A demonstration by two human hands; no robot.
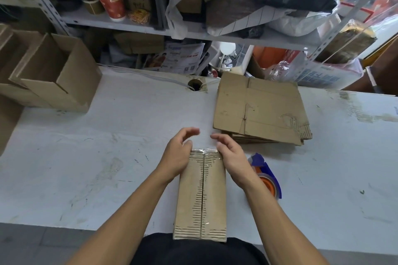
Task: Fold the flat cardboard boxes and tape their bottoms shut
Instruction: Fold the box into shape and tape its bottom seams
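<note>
A folded cardboard box (201, 196) stands bottom-up at the table's near edge, its two bottom flaps meeting along a centre seam with clear tape over it. My left hand (178, 155) presses against the box's far left corner with loosely curved fingers. On the far right corner rests my right hand (231, 155), its fingers relaxed and reaching past the far edge. Neither hand grips anything. A blue tape dispenser (267, 174) with an orange core lies just right of the box, partly behind my right wrist. A stack of flat cardboard boxes (260, 107) lies further back on the right.
The white table (107, 146) has several assembled open boxes (53, 71) at its far left. A cable hole (195, 85) with a cable sits at the back centre. A cluttered metal shelf (193, 34) hangs over the table's far edge.
</note>
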